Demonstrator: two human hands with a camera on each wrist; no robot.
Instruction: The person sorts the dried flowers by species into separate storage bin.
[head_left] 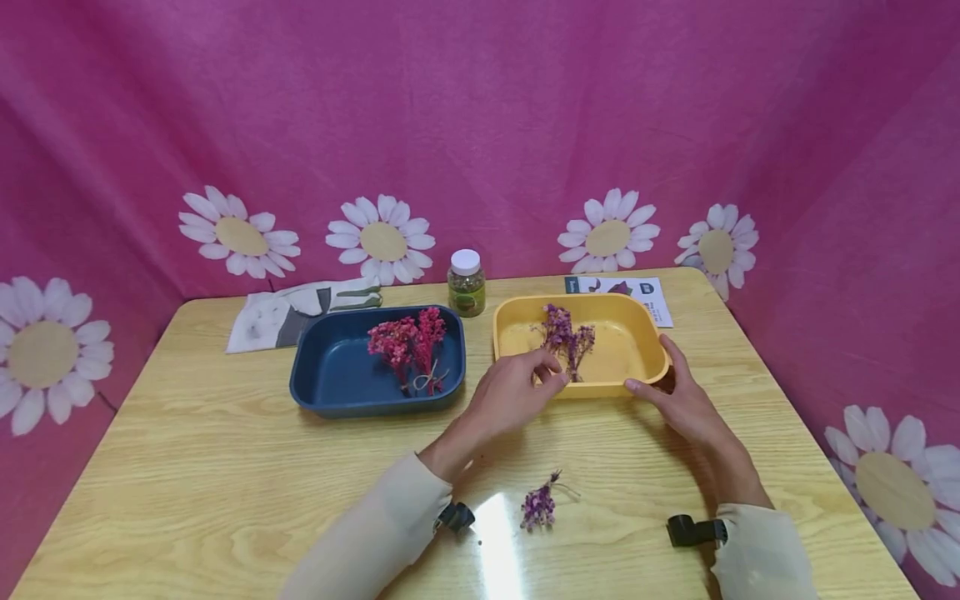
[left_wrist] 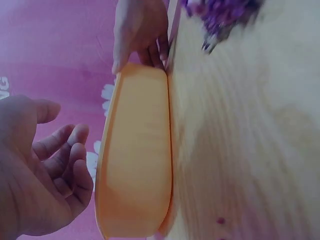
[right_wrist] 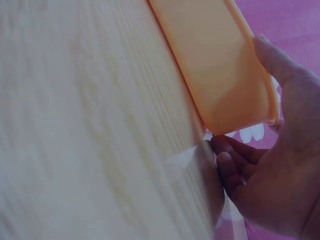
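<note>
My left hand (head_left: pixel 517 387) is over the near rim of a yellow tray (head_left: pixel 622 385). In the left wrist view its fingers (left_wrist: pixel 65 160) bend loosely apart from the thumb, with nothing between them. Inside that tray lie dried purple flowers (head_left: pixel 558 329), their stems toward the near side by the left hand. My right hand (head_left: pixel 686 400) grips the tray's near right corner, thumb on the rim and the other fingers around the side. A small bunch of purple flowers (head_left: pixel 538 507) lies on the table between the forearms.
Left of the yellow tray is a dark blue tray (head_left: pixel 330 408) with tied pink dried flowers (head_left: pixel 401 342). A white-lidded jar (head_left: pixel 467 287) stands between the trays at the back. Printed packets (head_left: pixel 262 321) lie behind both trays on the wooden table (head_left: pixel 225 483). A pink flowered curtain (head_left: pixel 480 125) surrounds it.
</note>
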